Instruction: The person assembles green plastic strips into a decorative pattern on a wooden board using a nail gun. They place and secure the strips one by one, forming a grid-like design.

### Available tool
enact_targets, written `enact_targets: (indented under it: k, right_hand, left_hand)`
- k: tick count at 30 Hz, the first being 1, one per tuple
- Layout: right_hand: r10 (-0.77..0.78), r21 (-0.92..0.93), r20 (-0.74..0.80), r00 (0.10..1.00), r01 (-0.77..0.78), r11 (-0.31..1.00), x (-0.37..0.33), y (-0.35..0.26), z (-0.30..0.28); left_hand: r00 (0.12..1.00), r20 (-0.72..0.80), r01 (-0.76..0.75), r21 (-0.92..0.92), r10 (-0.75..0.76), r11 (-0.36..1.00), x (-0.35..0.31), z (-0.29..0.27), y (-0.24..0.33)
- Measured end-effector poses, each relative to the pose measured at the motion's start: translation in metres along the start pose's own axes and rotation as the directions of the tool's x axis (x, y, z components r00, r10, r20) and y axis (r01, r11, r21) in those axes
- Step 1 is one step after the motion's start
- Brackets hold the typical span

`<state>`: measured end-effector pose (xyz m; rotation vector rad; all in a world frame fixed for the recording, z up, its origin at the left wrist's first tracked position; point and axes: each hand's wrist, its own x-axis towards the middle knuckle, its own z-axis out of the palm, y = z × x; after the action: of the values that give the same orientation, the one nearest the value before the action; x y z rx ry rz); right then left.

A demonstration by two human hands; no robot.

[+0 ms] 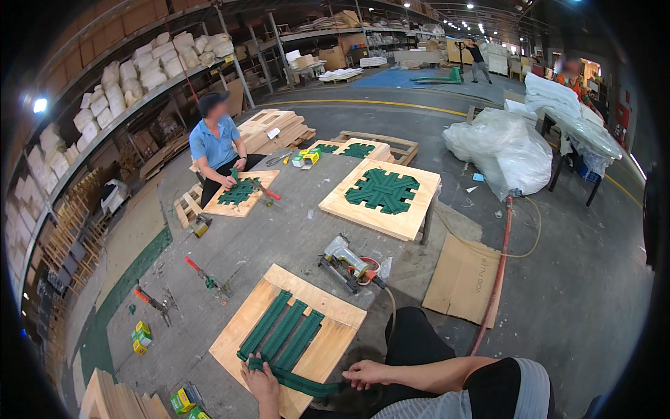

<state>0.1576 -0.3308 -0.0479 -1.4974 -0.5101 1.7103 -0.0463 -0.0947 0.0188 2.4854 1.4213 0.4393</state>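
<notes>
In front of me a square wooden frame (340, 314) lies on the worktable, with several dark green webbing straps (283, 338) running side by side across its opening. At the frame's near edge my left hand (261, 383) is closed on a loose green webbing strap (305, 383). That strap stretches to the right, and its far end reaches the fingertips of my right hand (367, 375). My right fingers are pinched together at that end, which they partly hide. Just beyond the frame's right corner a pneumatic stapler (346, 257) rests on its side.
Two pliers-like tools with red handles (148, 299) (202, 272) and a green-yellow box (142, 338) lie left. Wooden panels (115, 397) stack near left. A finished webbed frame (333, 199) sits far right. Across the table a person (218, 136) handles another frame (222, 208). A red hose (504, 269) crosses right.
</notes>
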Motion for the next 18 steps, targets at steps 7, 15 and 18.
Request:
enact_targets:
  k: [7,15,18]
  right_hand:
    - [0.001,-0.007,0.001,1.0,-0.001,1.0,0.0,-0.004,0.003]
    - [0.005,-0.035,0.01,1.0,-0.005,0.999,-0.004,-0.004,0.003]
    - [0.0,-0.126,0.065,0.998,0.008,0.992,-0.012,-0.007,0.001]
  left_hand:
    - [1.0,-0.007,-0.002,-0.009,0.002,1.0,-0.001,0.002,-0.005]
    - [0.989,-0.126,-0.1,-0.172,0.079,0.98,0.008,0.0,-0.013]
    - [0.991,-0.119,-0.091,-0.297,0.058,0.951,0.028,-0.006,-0.014]
